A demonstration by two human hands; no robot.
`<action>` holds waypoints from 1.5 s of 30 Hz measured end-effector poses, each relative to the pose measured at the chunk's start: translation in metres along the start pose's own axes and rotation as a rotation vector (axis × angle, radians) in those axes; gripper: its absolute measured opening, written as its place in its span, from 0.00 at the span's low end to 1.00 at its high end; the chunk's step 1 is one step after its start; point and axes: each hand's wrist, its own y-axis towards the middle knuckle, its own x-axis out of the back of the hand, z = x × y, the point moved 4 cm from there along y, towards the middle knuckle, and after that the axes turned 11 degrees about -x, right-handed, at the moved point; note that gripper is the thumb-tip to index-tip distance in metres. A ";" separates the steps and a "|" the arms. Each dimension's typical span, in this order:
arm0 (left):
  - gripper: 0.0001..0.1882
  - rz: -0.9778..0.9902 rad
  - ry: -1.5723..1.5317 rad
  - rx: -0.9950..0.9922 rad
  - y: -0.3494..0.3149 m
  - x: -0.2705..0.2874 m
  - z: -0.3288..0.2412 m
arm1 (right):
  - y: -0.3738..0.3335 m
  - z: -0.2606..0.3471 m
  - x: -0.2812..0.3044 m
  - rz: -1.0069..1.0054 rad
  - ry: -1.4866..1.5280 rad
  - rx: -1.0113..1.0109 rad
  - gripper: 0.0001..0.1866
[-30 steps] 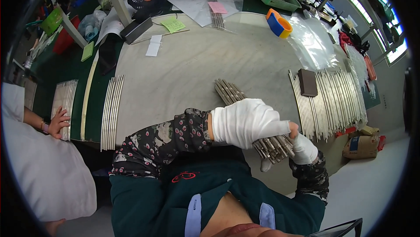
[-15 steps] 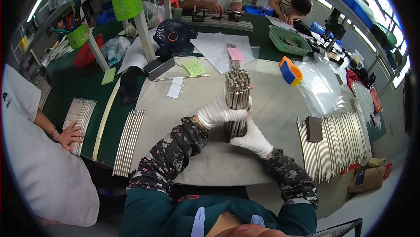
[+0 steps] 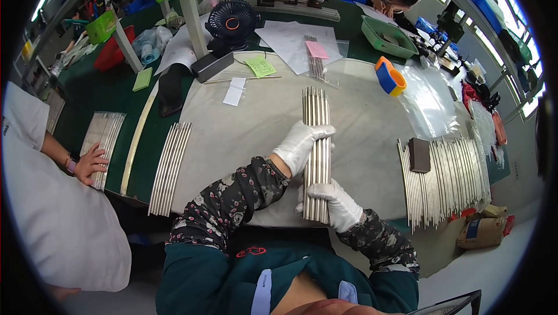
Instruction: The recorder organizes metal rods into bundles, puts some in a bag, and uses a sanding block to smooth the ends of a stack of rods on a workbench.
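A thick bundle of shiny metal rods (image 3: 317, 155) lies lengthwise in front of me, its far ends pointing away. My left hand (image 3: 300, 145), in a white glove, wraps round the middle of the bundle with the thumb across the top. Closer to my body, my right hand (image 3: 337, 201), gloved as well, grips the near end, its thumb over the rods. The fingers beneath the bundle are mostly hidden. A light grey mat (image 3: 244, 140) spreads under and around my hands.
Rods with a dark block (image 3: 419, 155) on them lie right; a smaller row of rods (image 3: 170, 169) lies left. Another person's hand (image 3: 91, 164) rests on bagged rods at far left. Further back are a fan (image 3: 232, 24), an orange-blue tape dispenser (image 3: 389, 76) and a green basket (image 3: 388, 37).
The bundle has tipped from standing on end to lying lengthwise, its near end now closer to me. Both hands have kept hold; the right one has moved nearer my body.
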 end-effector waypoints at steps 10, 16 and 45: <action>0.38 -0.275 1.161 -0.705 -0.026 0.034 0.026 | 0.015 -0.032 0.010 -0.180 -0.035 -0.127 0.17; 0.35 -0.218 1.519 -0.762 -0.039 0.069 0.022 | -0.003 0.013 -0.006 -0.472 -1.453 -0.038 0.20; 0.37 0.775 1.966 -0.545 -0.096 0.053 -0.006 | -0.036 0.030 0.050 -0.681 -1.591 0.287 0.14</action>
